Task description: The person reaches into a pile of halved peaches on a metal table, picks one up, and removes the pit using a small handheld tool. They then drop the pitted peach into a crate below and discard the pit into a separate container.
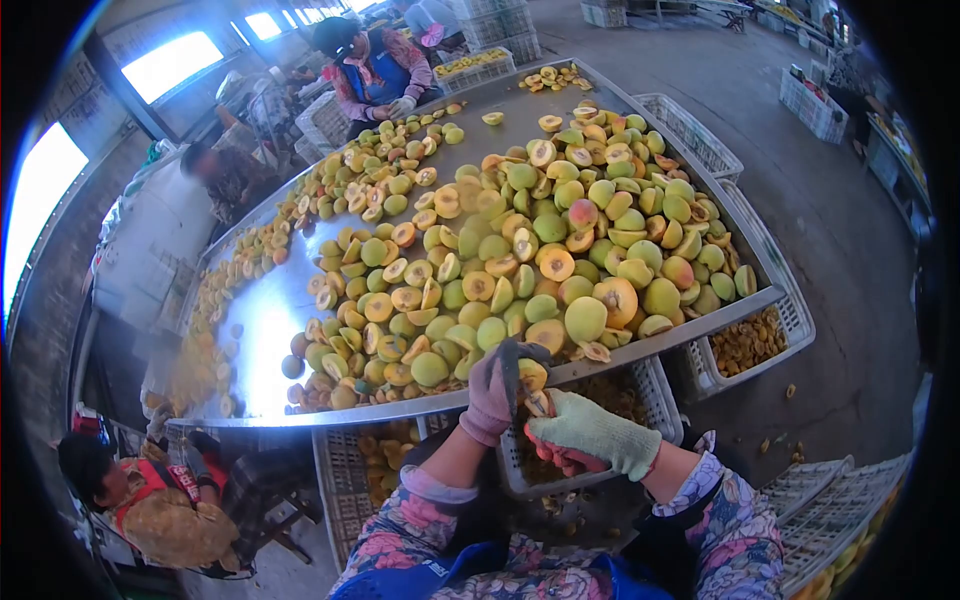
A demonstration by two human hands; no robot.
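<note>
My left hand [497, 392], in a pink and dark grey glove, is closed around a peach half [532, 376] just off the table's near edge. My right hand [600, 436], in a pale green glove with red at the fingers, is closed beside it. A small tool [538, 403] pokes out of the right fingers and meets the fruit; its handle is hidden in the glove. Behind both hands, a heap of halved yellow-green peaches [500, 290] covers much of the metal table [690, 338]. Many halves lie cut side up with brown centres showing.
Below the hands stands a crate [655, 405] holding brown pieces. Other crates are at the left [340, 490], right [795, 330] and lower right [835, 510]. One person [375, 75] works across the table; another [150, 500] sits at the lower left. Scraps dot the floor.
</note>
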